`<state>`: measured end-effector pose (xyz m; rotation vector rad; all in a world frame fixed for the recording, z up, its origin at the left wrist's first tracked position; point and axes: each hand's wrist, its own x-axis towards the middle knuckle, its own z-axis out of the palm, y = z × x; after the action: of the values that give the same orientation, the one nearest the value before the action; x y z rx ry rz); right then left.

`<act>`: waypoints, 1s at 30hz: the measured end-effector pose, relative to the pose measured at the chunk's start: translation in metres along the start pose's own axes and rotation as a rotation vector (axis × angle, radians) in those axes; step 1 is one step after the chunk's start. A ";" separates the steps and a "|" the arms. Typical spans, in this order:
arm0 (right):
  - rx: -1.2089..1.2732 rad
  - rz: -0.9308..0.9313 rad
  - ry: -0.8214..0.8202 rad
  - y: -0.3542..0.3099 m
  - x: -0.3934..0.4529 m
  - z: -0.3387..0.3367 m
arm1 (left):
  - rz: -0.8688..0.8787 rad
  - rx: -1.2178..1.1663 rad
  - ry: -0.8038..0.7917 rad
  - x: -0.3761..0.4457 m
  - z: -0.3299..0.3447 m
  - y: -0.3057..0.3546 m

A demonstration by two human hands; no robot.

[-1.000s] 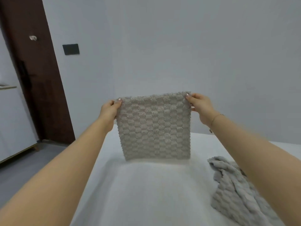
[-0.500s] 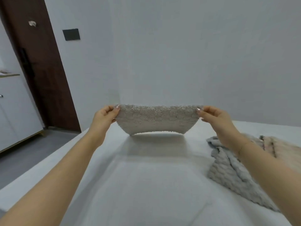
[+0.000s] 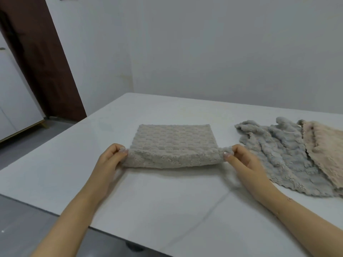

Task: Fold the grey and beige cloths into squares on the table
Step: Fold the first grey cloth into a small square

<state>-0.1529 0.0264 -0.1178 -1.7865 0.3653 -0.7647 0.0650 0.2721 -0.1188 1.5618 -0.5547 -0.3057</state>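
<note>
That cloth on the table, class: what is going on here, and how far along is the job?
A person is laying a folded beige-grey cloth on the white table. The left hand and right hand each pinch a near corner; that near edge is slightly raised while the rest lies flat. To the right, a crumpled grey cloth and a beige cloth partly on top of it wait, not yet folded.

I see two bare forearms with no sleeves reaching either wrist. On my left hand (image 3: 109, 160) the fingernails (image 3: 124, 150) look pale and glossy; the right hand (image 3: 241, 160) shows the same polish. Just behind the right hand, a thin bracelet (image 3: 289, 199) sits at the wrist, barely visible.
</note>
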 end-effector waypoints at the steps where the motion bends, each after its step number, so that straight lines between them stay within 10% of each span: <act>1: 0.033 -0.004 -0.008 0.000 0.000 0.000 | -0.014 0.007 -0.007 -0.001 0.000 0.000; 12: 0.215 0.129 -0.184 0.000 -0.012 -0.008 | 0.112 0.169 0.026 -0.039 -0.005 0.000; 19: 0.440 0.213 -0.014 0.000 0.002 -0.013 | -0.108 -0.085 0.049 -0.034 -0.003 0.017; 30: -0.133 0.353 0.007 0.004 0.067 0.004 | -0.104 0.397 0.130 0.040 0.014 -0.001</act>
<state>-0.1000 -0.0109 -0.1008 -1.7772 0.7281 -0.5058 0.0912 0.2394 -0.1157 1.9839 -0.4506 -0.1767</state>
